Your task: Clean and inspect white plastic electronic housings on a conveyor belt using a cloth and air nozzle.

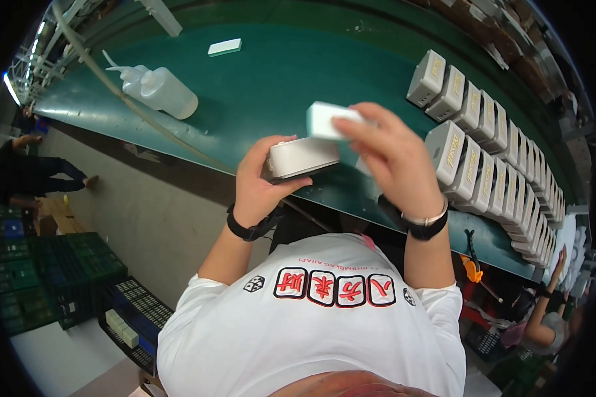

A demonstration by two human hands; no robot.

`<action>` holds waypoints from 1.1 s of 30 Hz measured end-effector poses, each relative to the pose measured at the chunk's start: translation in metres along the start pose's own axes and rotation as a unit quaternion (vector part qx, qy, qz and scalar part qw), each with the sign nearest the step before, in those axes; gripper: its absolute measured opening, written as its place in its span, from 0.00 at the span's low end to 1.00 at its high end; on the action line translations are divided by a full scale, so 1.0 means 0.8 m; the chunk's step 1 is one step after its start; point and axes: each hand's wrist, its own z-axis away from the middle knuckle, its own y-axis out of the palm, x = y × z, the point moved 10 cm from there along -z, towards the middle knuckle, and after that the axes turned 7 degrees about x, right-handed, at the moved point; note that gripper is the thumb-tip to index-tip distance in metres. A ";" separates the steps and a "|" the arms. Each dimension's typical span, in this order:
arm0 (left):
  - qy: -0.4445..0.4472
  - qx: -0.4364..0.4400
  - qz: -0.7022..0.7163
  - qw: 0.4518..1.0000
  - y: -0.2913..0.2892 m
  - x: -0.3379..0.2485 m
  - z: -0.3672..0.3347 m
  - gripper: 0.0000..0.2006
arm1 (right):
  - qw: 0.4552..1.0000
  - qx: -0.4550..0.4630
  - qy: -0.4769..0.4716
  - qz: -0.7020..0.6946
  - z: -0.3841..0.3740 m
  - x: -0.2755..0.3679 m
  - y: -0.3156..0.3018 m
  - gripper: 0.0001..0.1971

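My left hand (261, 175) is wrapped round the left end of a cream-white casing (304, 156) with rounded corners, thumb below and fingers above. The casing is held tilted above the green table, close to its near edge. Just above its right end, my right hand (392, 149) grips a white sponge block (328, 121) with a greenish side, between thumb and fingers. Whether the block touches the casing I cannot tell. Part of a pale object (363, 165) shows behind my right hand, mostly hidden. Dark bands circle both wrists.
Rows of similar cream-white casings (446, 151) stand along the right of the green table (271, 79). Squeeze bottles (169, 92) stand at the left, crossed by a hose (122, 97). Another white block (225, 47) lies farther back. An orange-handled tool (471, 268) hangs at the right edge.
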 end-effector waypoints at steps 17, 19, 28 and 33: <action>-0.009 0.075 -0.032 0.997 0.028 -0.005 -0.021 0.35 | 0.997 0.009 -0.016 0.071 0.044 -0.018 0.020 0.28; -0.036 0.041 0.000 0.999 0.023 0.003 -0.021 0.33 | 0.995 -0.013 0.032 0.092 0.043 -0.040 -0.001 0.28; 0.022 0.100 -0.127 0.987 0.037 -0.017 -0.022 0.35 | 0.998 0.013 -0.016 0.067 0.052 -0.016 0.022 0.28; 0.015 0.072 -0.102 0.992 0.036 -0.017 -0.024 0.34 | 0.998 -0.021 0.006 0.054 0.056 -0.024 0.015 0.28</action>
